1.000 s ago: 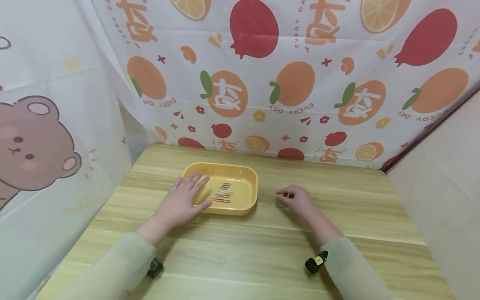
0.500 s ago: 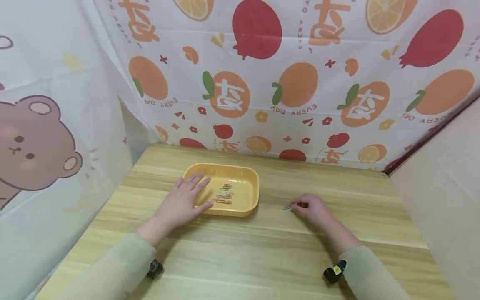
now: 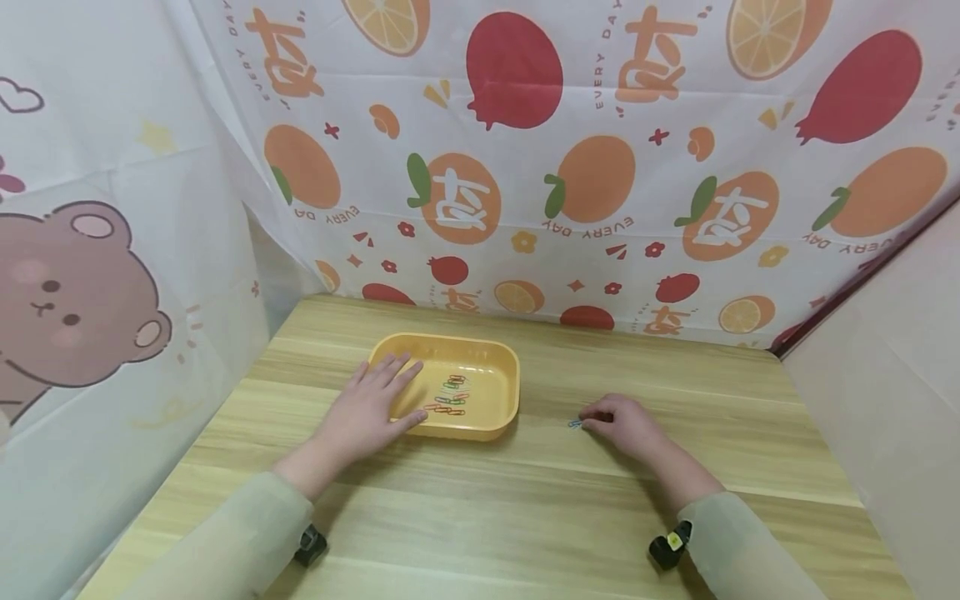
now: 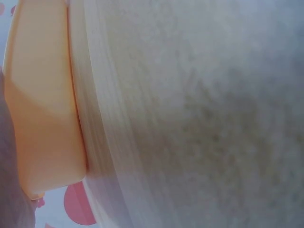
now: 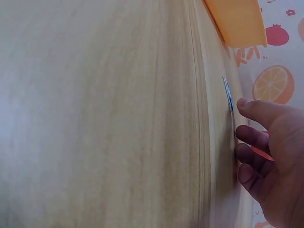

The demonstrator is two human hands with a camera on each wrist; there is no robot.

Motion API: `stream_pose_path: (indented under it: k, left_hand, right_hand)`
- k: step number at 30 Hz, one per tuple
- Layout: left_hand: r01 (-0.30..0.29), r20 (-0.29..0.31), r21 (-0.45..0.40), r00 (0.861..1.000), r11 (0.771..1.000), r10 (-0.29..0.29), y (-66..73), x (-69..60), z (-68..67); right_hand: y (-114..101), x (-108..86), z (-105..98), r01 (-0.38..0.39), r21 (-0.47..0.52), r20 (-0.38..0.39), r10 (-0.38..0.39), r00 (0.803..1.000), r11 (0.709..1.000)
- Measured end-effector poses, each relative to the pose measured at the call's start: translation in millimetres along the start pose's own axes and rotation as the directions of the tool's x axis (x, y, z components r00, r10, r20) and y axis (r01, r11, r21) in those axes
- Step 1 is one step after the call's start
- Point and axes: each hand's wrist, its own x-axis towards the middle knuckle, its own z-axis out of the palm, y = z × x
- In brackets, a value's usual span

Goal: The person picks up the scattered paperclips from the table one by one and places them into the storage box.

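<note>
My left hand (image 3: 363,408) lies over the left end of a shallow yellow tray (image 3: 502,429), fingers spread and straight, the thumb at its front rim. Several coloured paper clips (image 3: 453,400) lie loose inside the tray. On the table to its right is a small group of bluish paper clips (image 3: 574,424); how many there are is too small to tell. My right hand (image 3: 626,427) has its fingertips right beside them, fingers loosely curled. In the right wrist view a gap shows between the thumb (image 5: 261,111) and the fingers below it, and the blue clip (image 5: 228,93) lies just off the thumb tip.
The wood-grain table (image 3: 480,517) meets a fruit-printed cloth (image 3: 592,275) at the back. A bear-printed cloth (image 3: 82,308) hangs on the left and a pale panel (image 3: 885,367) on the right. A black wrist camera (image 3: 670,546) sits by the right cuff.
My right hand has shifted right and toward me, its fingertips now at the right side of the bluish clips. The left hand stays at the tray. The view has tilted slightly.
</note>
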Motion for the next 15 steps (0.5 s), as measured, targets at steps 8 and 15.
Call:
stream_pose_path:
  k: [8,15]
  left_hand:
    - [0.002,-0.003,0.002,1.000,1.000,-0.002,0.0,-0.2,-0.1]
    - [0.009,0.003,0.001,1.000,1.000,-0.009,-0.3,-0.8,1.2]
  right_hand:
    - [-4.4,3.7,-2.5,-0.002,-0.047,0.027,0.003,1.000,0.999]
    - [-5.9,7.8,-0.5,-0.017,-0.088,0.041,0.020,0.999,0.996]
